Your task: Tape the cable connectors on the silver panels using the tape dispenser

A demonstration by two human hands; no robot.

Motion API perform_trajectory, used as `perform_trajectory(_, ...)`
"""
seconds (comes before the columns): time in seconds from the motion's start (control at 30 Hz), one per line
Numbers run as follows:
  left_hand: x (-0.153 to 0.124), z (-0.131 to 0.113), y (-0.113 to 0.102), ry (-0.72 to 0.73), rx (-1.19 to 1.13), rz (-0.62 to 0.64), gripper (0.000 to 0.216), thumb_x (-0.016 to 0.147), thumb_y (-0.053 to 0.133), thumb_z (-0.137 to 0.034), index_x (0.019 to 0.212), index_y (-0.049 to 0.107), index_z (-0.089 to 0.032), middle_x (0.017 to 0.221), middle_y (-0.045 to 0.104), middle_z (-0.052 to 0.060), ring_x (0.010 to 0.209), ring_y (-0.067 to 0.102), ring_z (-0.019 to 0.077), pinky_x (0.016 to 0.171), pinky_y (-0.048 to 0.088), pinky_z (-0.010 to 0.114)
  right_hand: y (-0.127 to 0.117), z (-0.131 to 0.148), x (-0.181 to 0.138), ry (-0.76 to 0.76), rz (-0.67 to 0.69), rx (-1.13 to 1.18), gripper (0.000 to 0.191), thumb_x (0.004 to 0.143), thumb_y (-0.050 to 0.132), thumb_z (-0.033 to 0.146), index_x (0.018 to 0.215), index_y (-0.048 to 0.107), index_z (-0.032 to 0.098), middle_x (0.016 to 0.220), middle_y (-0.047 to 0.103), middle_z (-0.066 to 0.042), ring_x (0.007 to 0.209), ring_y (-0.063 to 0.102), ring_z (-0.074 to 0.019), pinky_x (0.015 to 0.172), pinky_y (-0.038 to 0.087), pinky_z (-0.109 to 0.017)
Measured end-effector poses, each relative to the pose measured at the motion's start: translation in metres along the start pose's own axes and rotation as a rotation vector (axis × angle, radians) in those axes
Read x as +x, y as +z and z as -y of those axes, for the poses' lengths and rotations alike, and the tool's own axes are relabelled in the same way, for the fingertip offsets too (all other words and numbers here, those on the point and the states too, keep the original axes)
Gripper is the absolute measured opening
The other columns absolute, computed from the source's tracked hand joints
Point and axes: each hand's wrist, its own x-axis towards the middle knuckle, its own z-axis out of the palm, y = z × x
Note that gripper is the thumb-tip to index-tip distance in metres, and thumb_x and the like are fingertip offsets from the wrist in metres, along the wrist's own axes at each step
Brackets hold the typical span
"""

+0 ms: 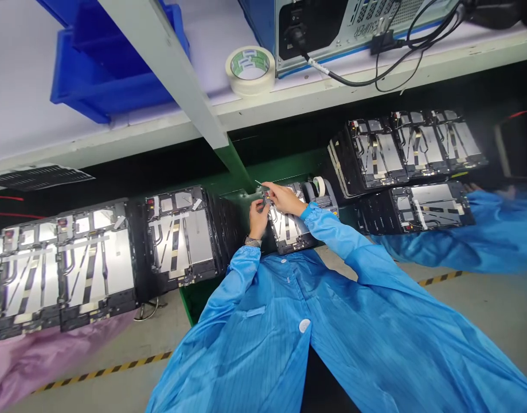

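An opened tablet back assembly [289,229], black with silver plates and cables, lies on the green bench straight in front of me. My left hand [258,218] rests on its left edge with the fingers curled against it. My right hand [284,197] is over its top left corner, fingers pinched on a thin tool or strip whose tip pokes out to the left. Both arms wear blue sleeves, and a bracelet sits on the left wrist.
A tape dispenser [321,189] stands just right of my hands. More open assemblies lie in rows at the left [95,258] and stacked at the right [412,149]. Overhead, a shelf holds a tape roll [250,69], blue bins [112,63] and a cabled box. Another person's blue sleeve [495,229] is at the right.
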Motion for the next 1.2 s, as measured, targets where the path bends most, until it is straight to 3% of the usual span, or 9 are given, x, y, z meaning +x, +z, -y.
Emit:
perform_trajectory(0.1, 0.003, 0.002, 0.003, -0.01, -0.039, 0.0, 0.028, 0.101, 0.061, -0.032, 0.128, 0.059, -0.023, 0.141, 0.068, 0.011, 0.126, 0.069, 0.0184, 0.103, 0.055, 0.03, 0.001, -0.003, 0.003, -0.087, 0.009, -0.022, 0.068, 0.091, 0.045, 0.002, 0.156, 0.051, 0.02, 0.125, 0.069, -0.011, 0.107, 0.066, -0.023, 0.094, 0.053, -0.035)
perform_trajectory(0.2, 0.006, 0.007, 0.007, -0.002, -0.102, -0.022, 0.027, 0.099, 0.065, -0.033, 0.124, 0.06, -0.022, 0.136, 0.069, 0.01, 0.122, 0.07, 0.0187, 0.101, 0.056, 0.031, 0.001, -0.009, 0.006, -0.132, 0.055, -0.04, 0.066, 0.09, 0.046, 0.001, 0.154, 0.054, 0.019, 0.119, 0.07, -0.01, 0.106, 0.065, -0.0229, 0.095, 0.052, -0.034)
perform_trajectory(0.37, 0.015, 0.017, 0.016, -0.005, -0.273, -0.104, 0.027, 0.09, 0.078, -0.031, 0.11, 0.063, -0.022, 0.12, 0.071, 0.008, 0.11, 0.07, 0.0209, 0.099, 0.055, 0.037, 0.0, -0.015, 0.01, -0.026, 0.096, -0.05, 0.065, 0.09, 0.051, 0.002, 0.153, 0.055, 0.018, 0.104, 0.072, -0.006, 0.091, 0.064, -0.0211, 0.083, 0.048, -0.03)
perform_trajectory(0.5, 0.021, 0.023, 0.022, -0.025, -0.387, -0.094, 0.029, 0.086, 0.08, -0.029, 0.108, 0.062, -0.021, 0.11, 0.071, 0.006, 0.102, 0.07, 0.02, 0.095, 0.054, 0.037, -0.002, -0.009, 0.001, 0.061, 0.018, 0.035, 0.064, 0.088, 0.053, 0.005, 0.151, 0.055, 0.019, 0.102, 0.072, -0.005, 0.09, 0.063, -0.0221, 0.084, 0.048, -0.032)
perform_trajectory(0.63, 0.023, 0.027, 0.025, -0.025, -0.473, -0.086, 0.031, 0.084, 0.081, -0.028, 0.108, 0.062, -0.021, 0.106, 0.071, 0.006, 0.1, 0.069, 0.0191, 0.092, 0.055, 0.035, 0.003, 0.012, -0.023, 0.214, -0.227, 0.499, 0.053, 0.09, 0.061, 0.02, 0.143, 0.059, 0.019, 0.094, 0.071, -0.003, 0.077, 0.059, -0.0179, 0.075, 0.048, -0.031)
perform_trajectory(0.73, 0.023, 0.029, 0.025, 0.009, -0.514, -0.071, 0.032, 0.084, 0.079, -0.027, 0.111, 0.062, -0.021, 0.111, 0.07, 0.006, 0.1, 0.07, 0.0185, 0.093, 0.055, 0.034, 0.015, 0.029, -0.044, 0.395, -0.205, 1.08, 0.052, 0.085, 0.073, 0.032, 0.134, 0.063, 0.02, 0.085, 0.071, 0.0, 0.061, 0.051, -0.0133, 0.059, 0.039, -0.027)
perform_trajectory(0.83, 0.022, 0.029, 0.024, 0.041, -0.549, -0.063, 0.035, 0.084, 0.077, -0.024, 0.114, 0.06, -0.022, 0.115, 0.069, 0.006, 0.102, 0.07, 0.0183, 0.095, 0.055, 0.034, 0.032, 0.036, -0.059, 0.517, -0.187, 1.435, 0.048, 0.078, 0.08, 0.032, 0.123, 0.069, 0.019, 0.082, 0.072, 0.0, 0.059, 0.052, -0.0113, 0.056, 0.038, -0.026)
perform_trajectory(0.97, 0.019, 0.024, 0.022, 0.095, -0.552, -0.076, 0.041, 0.083, 0.075, -0.021, 0.121, 0.057, -0.024, 0.126, 0.067, 0.008, 0.111, 0.07, 0.0188, 0.101, 0.056, 0.035, 0.045, 0.032, -0.063, 0.55, -0.225, 1.596, 0.044, 0.079, 0.079, 0.025, 0.121, 0.071, 0.018, 0.085, 0.074, -0.002, 0.065, 0.058, -0.012, 0.06, 0.042, -0.025)
perform_trajectory(1.2, 0.016, 0.018, 0.017, 0.177, -0.386, -0.104, 0.052, 0.085, 0.075, -0.022, 0.132, 0.054, -0.03, 0.148, 0.054, 0.009, 0.129, 0.064, 0.0244, 0.097, 0.059, 0.036, 0.047, 0.034, -0.064, 0.526, -0.251, 1.631, 0.042, 0.082, 0.077, 0.022, 0.124, 0.071, 0.018, 0.088, 0.074, -0.003, 0.069, 0.061, -0.0131, 0.063, 0.046, -0.027)
